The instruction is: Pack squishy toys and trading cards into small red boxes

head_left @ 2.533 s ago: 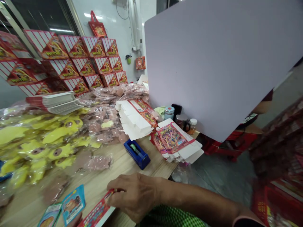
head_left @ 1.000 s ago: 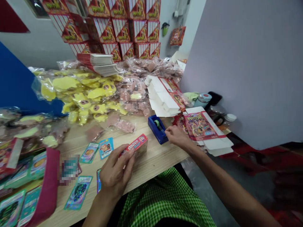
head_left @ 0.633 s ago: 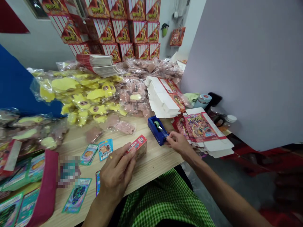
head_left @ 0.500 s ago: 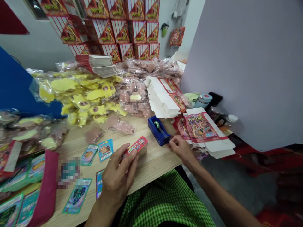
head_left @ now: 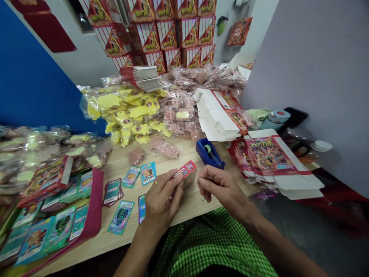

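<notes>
My left hand [head_left: 163, 198] is closed around a small red box [head_left: 186, 169] just above the table, its printed narrow side facing up. Beside the box's right end, my right hand [head_left: 215, 184] pinches what looks like a piece of clear tape [head_left: 197, 176], faint at the fingertips. A blue tape dispenser [head_left: 210, 156] with a small green-cored roll stands just beyond my right hand. Left of my left hand lie trading cards [head_left: 121, 217] and small card stacks [head_left: 148, 173]. One blue card [head_left: 141, 207] is partly covered by my left hand.
A magenta-edged bin [head_left: 98, 200] of cards stands at left, a red box [head_left: 47, 181] on top. Bagged yellow plush figures [head_left: 127, 111] and brownish ones [head_left: 175, 104] heap behind. Flattened cartons [head_left: 271, 154] overhang the right edge, near a cup [head_left: 275, 119]. Boxes [head_left: 167, 34] are stacked behind.
My right hand has left the dispenser's cutting end and come left to the red box, fingers still pinched. My left hand keeps hold of the box. The view has turned left.
</notes>
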`<state>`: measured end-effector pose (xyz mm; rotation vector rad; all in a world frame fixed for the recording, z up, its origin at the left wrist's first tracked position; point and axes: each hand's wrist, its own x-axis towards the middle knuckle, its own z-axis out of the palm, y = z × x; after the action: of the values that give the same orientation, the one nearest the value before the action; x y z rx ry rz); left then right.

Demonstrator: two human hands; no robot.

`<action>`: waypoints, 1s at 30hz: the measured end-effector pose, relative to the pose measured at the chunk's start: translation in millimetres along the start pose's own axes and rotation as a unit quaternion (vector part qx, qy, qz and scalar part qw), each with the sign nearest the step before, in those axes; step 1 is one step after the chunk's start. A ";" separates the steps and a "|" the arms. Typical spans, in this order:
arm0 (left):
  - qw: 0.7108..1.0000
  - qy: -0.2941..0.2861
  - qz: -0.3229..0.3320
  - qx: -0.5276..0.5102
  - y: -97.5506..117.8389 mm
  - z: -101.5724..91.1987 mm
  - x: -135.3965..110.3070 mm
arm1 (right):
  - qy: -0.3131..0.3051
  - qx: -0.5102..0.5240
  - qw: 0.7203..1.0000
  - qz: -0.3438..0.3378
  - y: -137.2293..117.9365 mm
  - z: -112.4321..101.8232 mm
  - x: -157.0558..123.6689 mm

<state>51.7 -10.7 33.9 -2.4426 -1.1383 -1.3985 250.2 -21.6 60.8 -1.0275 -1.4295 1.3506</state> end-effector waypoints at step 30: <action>0.999 -0.021 0.021 -0.043 -0.9 -0.5 -4.0 | 0.068 -0.224 0.972 -0.021 -5.0 32.3 17.9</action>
<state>49.5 -12.4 30.9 -2.5511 -1.0493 -1.4196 214.5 -13.0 66.6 -1.3403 -1.6805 0.9237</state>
